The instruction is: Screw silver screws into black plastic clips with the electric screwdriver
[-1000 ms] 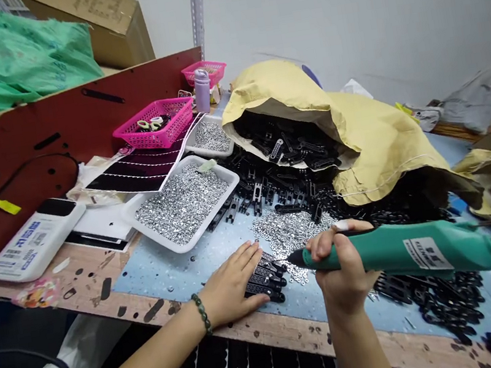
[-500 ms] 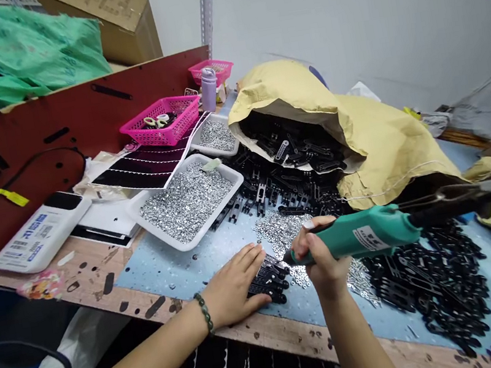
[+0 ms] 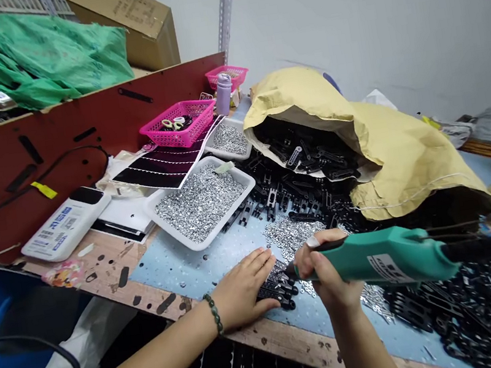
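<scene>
My right hand [image 3: 331, 267] grips a green electric screwdriver [image 3: 378, 259], its fingers wrapped round the black front end. The tool lies almost level, its tip pointing left at a row of small black slotted parts [image 3: 280, 287]. Over the left end of that row rests my left hand [image 3: 243, 287], palm down with the fingers stretched out and the thumb apart, touching the parts. Small silver nuts or washers [image 3: 290, 233] lie loose just behind the row. Short metal pins or screws [image 3: 376, 303] are strewn below the screwdriver. Its exact tip contact is hidden.
A white tray of silver hardware [image 3: 189, 241] stands behind my left hand. Yellow paper sacks [image 3: 305, 90] spill black parts at the back, and another black heap [image 3: 470, 310] lies right. Farther left are a scale-like white device [image 3: 65, 225] and a pink basket [image 3: 182, 135].
The view has turned slightly left, so the scene sits farther right. The screwdriver's rear end and cord have dropped lower. Both hands stay at the row of black parts.
</scene>
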Tool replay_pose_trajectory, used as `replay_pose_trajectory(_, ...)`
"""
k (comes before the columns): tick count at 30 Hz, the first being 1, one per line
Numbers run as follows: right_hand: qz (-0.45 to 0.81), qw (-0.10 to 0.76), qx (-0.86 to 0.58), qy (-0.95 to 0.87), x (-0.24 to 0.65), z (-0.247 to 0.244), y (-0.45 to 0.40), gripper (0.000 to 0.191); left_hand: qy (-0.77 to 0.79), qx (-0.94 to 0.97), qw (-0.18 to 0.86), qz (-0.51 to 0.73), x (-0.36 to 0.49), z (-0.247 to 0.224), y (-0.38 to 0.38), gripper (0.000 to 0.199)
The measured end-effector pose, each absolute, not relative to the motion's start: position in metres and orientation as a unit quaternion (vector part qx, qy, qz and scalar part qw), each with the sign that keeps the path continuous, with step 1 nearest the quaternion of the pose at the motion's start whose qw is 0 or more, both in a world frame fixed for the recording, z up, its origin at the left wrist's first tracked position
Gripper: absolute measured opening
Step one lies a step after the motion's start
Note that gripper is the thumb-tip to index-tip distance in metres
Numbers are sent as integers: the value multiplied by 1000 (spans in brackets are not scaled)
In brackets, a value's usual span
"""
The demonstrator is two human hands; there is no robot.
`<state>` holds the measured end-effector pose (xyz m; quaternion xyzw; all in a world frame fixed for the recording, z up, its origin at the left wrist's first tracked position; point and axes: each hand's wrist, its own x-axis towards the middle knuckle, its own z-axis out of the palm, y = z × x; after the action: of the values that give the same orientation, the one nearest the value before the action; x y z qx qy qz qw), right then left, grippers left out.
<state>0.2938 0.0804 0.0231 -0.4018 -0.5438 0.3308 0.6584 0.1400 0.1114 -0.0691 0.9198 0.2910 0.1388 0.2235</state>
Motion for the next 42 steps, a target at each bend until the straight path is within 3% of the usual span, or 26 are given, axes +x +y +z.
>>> replay_pose_trajectory(11, 386, 638, -427, -511, 293, 13, 93, 19, 291, 917, 225, 154, 141, -69, 111, 77)
replay_pose_trajectory(23, 325, 634, -415, -565, 310, 25, 62, 9, 295, 915, 225, 159, 140, -68, 110, 74)
replay_pose_trajectory(42, 313, 693, -378, -528, 311, 13, 50, 10, 291, 919, 215, 156, 140, -68, 109, 68)
